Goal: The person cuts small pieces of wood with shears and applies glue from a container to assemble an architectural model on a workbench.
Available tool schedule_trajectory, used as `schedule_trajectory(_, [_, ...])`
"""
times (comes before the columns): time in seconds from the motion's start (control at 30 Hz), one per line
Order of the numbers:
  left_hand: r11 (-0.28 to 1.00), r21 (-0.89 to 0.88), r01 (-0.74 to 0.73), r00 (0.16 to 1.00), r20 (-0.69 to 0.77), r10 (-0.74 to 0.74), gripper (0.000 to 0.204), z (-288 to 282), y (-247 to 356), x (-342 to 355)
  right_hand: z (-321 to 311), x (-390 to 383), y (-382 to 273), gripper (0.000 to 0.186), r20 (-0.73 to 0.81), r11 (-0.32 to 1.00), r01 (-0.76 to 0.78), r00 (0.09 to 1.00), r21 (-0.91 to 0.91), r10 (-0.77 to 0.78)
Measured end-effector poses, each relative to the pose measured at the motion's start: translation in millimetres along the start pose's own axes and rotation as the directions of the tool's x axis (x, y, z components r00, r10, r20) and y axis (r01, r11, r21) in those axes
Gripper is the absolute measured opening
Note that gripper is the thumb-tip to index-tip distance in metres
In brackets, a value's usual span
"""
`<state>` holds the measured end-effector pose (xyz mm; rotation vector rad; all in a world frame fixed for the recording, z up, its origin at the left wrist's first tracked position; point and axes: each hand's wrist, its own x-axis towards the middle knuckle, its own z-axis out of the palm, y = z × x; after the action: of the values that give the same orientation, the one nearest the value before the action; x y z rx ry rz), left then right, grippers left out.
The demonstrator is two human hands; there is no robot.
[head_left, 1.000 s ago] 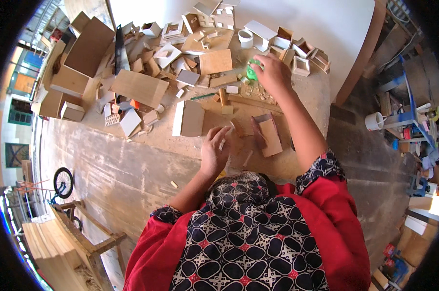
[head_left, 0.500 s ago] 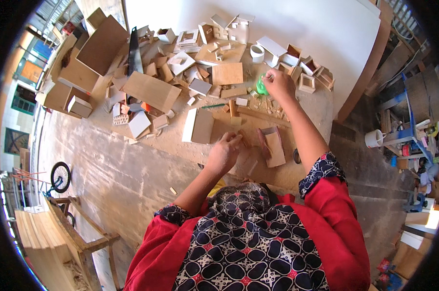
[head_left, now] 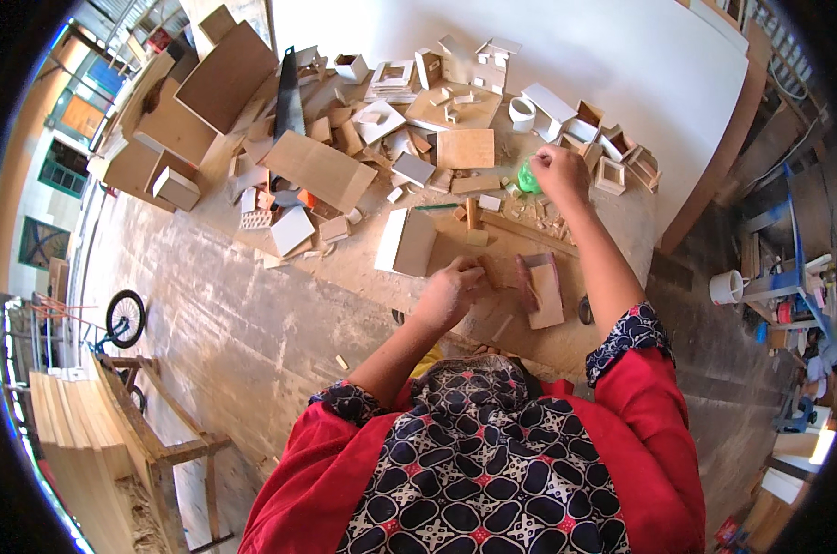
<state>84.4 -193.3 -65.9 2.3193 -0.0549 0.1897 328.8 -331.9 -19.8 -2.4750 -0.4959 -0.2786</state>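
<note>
My left hand (head_left: 453, 292) is closed over the near part of the workbench, its fingertips on a small, thin wooden piece (head_left: 494, 270). My right hand (head_left: 564, 174) reaches farther out, fingers pinched at the upper right side of a green translucent container (head_left: 527, 177). Whatever those fingers pinch is hidden. Beside my left hand stands a box with a white side and a brown side (head_left: 406, 242). Right of the wooden piece is a small open wooden form with reddish-brown edges (head_left: 546, 291). A dark ring-shaped thing (head_left: 585, 310) lies near my right forearm.
Wood offcuts and a larger brown board (head_left: 319, 171) cover the bench's left and middle. A handsaw (head_left: 289, 97) leans behind them. Small model houses (head_left: 492, 66) and open boxes (head_left: 611, 175) stand at the back. A wooden frame (head_left: 174, 452) stands on the floor at left.
The whole scene has shifted to the right and slightly down in the picture. Against the bench, both hands keep nearly the same places.
</note>
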Motion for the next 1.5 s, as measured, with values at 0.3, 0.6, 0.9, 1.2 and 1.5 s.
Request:
schedule_trajectory(0.3, [0.998, 0.054, 0.024, 0.999, -0.022, -0.023, 0.016, -3, 9, 0, -12, -5, 10, 0.017, -0.152, 0.992, 0.025, 0.988, 0.126, -0.006])
schedule_trajectory(0.6, [0.923, -0.343, 0.175, 0.957, -0.161, -0.242, 0.01, 3, 12, -2, -33, -10, 34, 0.015, -0.322, 0.888, 0.016, 0.935, 0.459, 0.149])
schedule_trajectory(0.9, [-0.037, -0.951, 0.308, 0.87, 0.297, -0.393, 0.003, -20, 26, -8, -82, -77, -8, 0.012, 0.045, 0.29, -0.164, 0.925, 0.943, 0.377])
schedule_trajectory(1.2, [-0.211, -0.952, 0.222, 0.902, 0.283, -0.327, 0.008, -27, 50, -7, -92, -151, -32, 0.014, 0.295, 0.112, -0.328, 0.926, 0.938, 0.236])
schedule_trajectory(1.5, [0.16, -0.986, 0.043, 0.971, 0.003, -0.238, 0.006, -30, 58, -5, -104, -165, -42, 0.014, 0.331, 0.108, -0.359, 0.919, 0.927, 0.213])
